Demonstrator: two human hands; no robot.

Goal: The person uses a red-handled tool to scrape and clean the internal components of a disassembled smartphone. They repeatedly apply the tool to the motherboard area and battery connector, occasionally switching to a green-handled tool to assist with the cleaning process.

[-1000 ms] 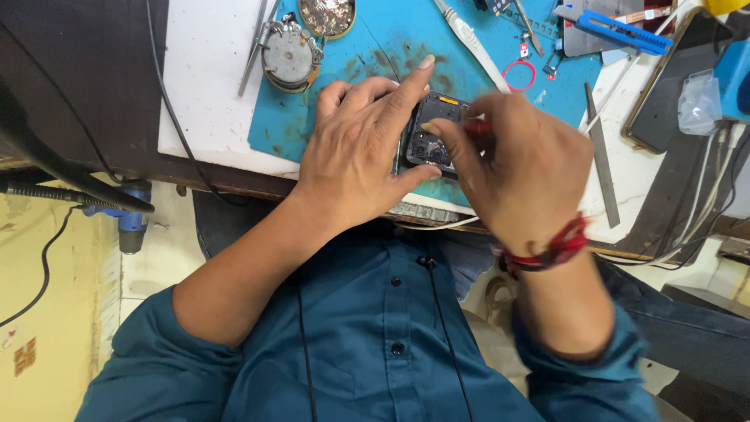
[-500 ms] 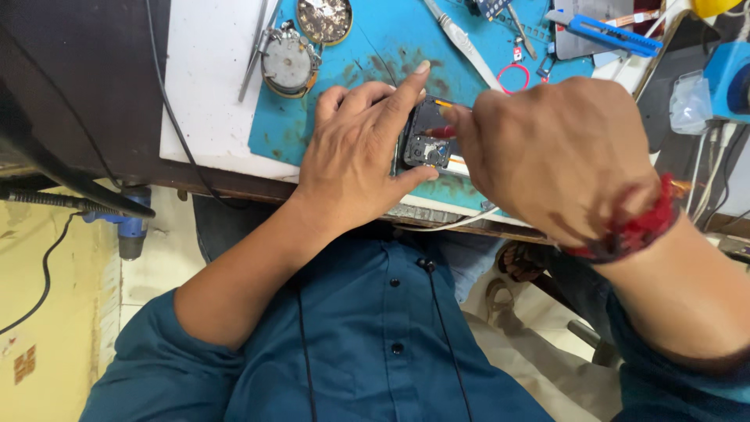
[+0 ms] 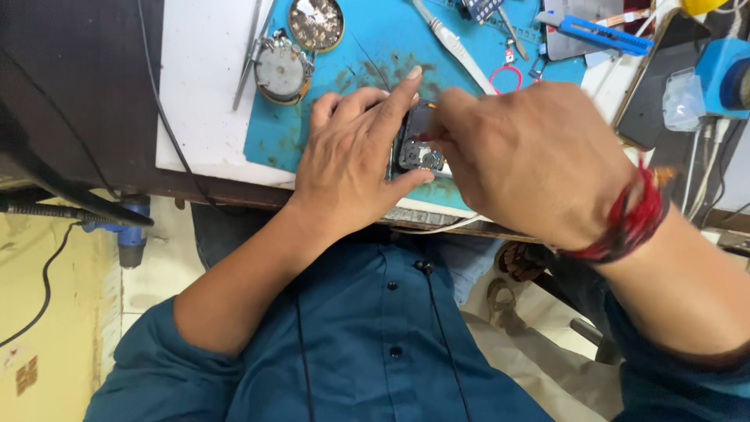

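A round metal motor part [image 3: 280,70] lies at the left of the blue work mat [image 3: 367,39], where the left hand [image 3: 355,160] pinches a small dark device [image 3: 414,144] between forefinger and thumb at the mat's near edge. The right hand [image 3: 531,160], fingers bunched on a thin orange-tipped tool [image 3: 428,103], works at the device's top; a slip of that tip could scratch the exposed parts, since the grip is narrow. Compared with a second ago, the right hand sits higher and nearer the camera, while the left keeps its hold.
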